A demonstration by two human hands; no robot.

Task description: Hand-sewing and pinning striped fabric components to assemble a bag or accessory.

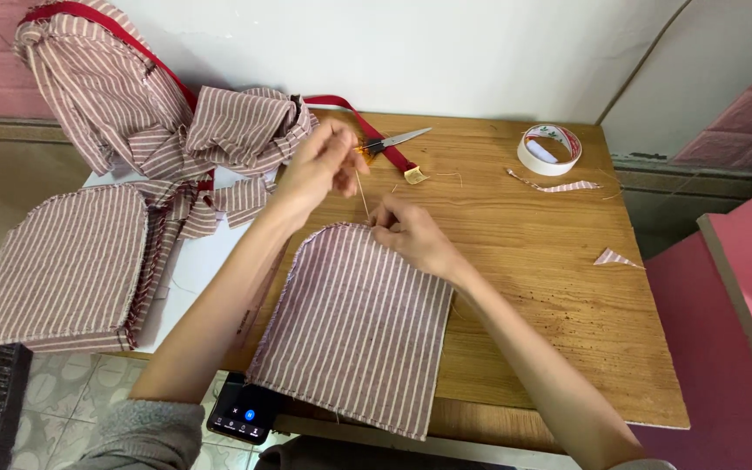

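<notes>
The wooden table (550,287) carries my work. At its left edge a stack of cut striped panels (58,270) lies under a heap of striped cloth (158,113). The striped piece (354,326) I'm sewing overhangs the near edge; my right hand (415,237) pinches its curved top. My left hand (319,165) is raised above it, fingers pinched on a thread (363,196). A tape roll (549,149) and scissors (393,140) lie near the far edge.

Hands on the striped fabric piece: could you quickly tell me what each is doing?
Left hand: fingers pinched shut on a thread.
Right hand: fingers closed, pressing the striped fabric piece.
</notes>
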